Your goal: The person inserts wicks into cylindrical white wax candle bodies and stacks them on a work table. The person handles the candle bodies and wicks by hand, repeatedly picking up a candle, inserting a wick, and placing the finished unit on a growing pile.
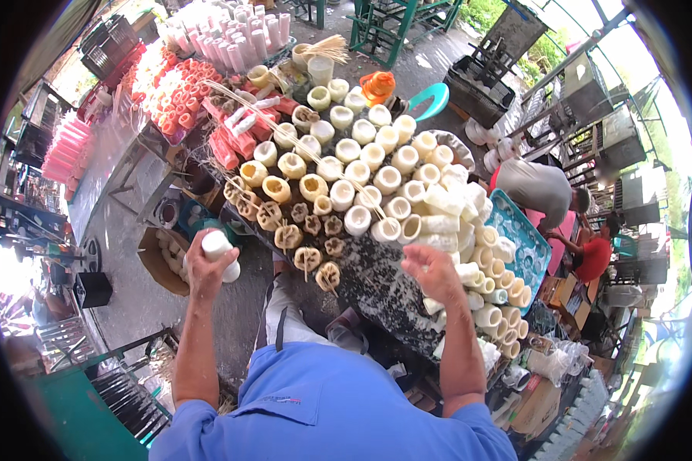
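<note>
My left hand (203,270) is wrapped round a smooth white candle-like cylinder (217,244), held left of the table over a cardboard box (152,270). White pieces lie in that box. My right hand (438,278) is closed, fingers curled together, above the table's front edge. Whether anything small is in it does not show. Just beyond it stand rows of hollow white wax-like cups (387,180). Yellowish cups (277,188) and brown flower-shaped pieces (327,276) stand on the table's left part. Stacked pale tubes (507,315) lie to the right.
White crumbs cover the dark tabletop (369,280). Thin sticks (327,48) stand in a cup at the back, near an orange object (377,86). Pink pieces (181,88) are heaped at far left. Right of the table are a blue tray (519,238) and two people, one in grey (537,184), one in red (594,259).
</note>
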Demonstrator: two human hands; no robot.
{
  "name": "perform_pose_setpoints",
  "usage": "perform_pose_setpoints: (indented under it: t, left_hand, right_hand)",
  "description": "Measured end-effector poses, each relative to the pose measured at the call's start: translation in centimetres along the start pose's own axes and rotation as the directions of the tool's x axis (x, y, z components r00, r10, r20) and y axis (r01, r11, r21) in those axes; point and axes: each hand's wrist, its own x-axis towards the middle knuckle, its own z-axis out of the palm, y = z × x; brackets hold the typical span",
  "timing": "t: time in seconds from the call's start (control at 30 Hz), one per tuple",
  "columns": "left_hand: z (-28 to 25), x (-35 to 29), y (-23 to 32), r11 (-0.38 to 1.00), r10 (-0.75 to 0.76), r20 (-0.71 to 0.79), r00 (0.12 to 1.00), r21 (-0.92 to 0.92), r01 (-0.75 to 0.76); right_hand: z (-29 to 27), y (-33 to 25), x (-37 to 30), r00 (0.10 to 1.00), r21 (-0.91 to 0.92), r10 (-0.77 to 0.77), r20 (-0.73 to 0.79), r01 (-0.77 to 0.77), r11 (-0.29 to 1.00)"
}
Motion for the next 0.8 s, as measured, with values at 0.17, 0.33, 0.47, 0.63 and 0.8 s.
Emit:
perform_pose_setpoints:
  t: [0.17,0.33,0.47,0.63,0.8]
  left_hand:
    - [-4.1,5.1,-4.4,0.996,-0.057,0.001,0.998,-0.066,0.057]
    - [-7.9,12.7,-7.7,0.994,-0.100,0.143,0.985,-0.029,0.105]
    - [-11.5,17.0,-10.1,0.988,-0.154,0.138,0.978,0.044,0.149]
    - [-15.5,20.0,-12.2,0.975,-0.207,0.081,0.975,0.103,0.198]
    - [-17.1,21.3,-14.3,0.933,-0.357,0.047,0.933,0.075,0.353]
  right_hand:
    - [1.2,-10.4,19.0,0.986,0.031,-0.147,-0.074,0.150,0.988]
    - [5.0,-18.1,41.5,0.990,-0.205,-0.078,-0.116,0.053,0.977]
    - [8.2,-20.1,54.9,0.926,-0.539,-0.277,-0.257,0.101,0.836]
    - [5.5,-21.4,66.8,0.825,-0.369,-0.159,-0.543,-0.064,0.927]
    - [2.6,-18.8,72.8,0.918,-0.228,0.039,-0.394,-0.139,0.964]
